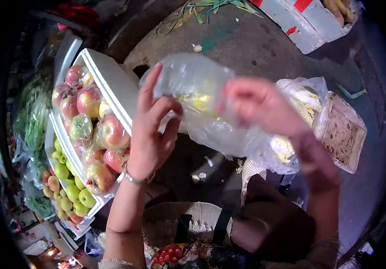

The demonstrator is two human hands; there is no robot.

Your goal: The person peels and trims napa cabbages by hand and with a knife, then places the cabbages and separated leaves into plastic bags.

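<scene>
My left hand [150, 127] is raised with the index finger stretched up and the other fingers bent, apart from the thumb. Nothing is plainly held in it. Right behind its fingers hangs a clear plastic bag [193, 74], puffed out and blurred. My right hand [262, 105], smeared by motion, has its fingers closed on the bag's right side. Something pinkish-red shows at its fingertips, too blurred to name. Yellowish leafy vegetables [199, 102] show through or behind the bag. More plastic-wrapped napa cabbage [307, 105] lies beyond my right hand.
To the left stands a white foam box [105, 80] of film-wrapped apples [90, 101], with green apples [73, 193] in another box below. Leafy greens [34, 116] lie farther left. A worn crate [345, 132] is at right, a white box [307, 27] at top right.
</scene>
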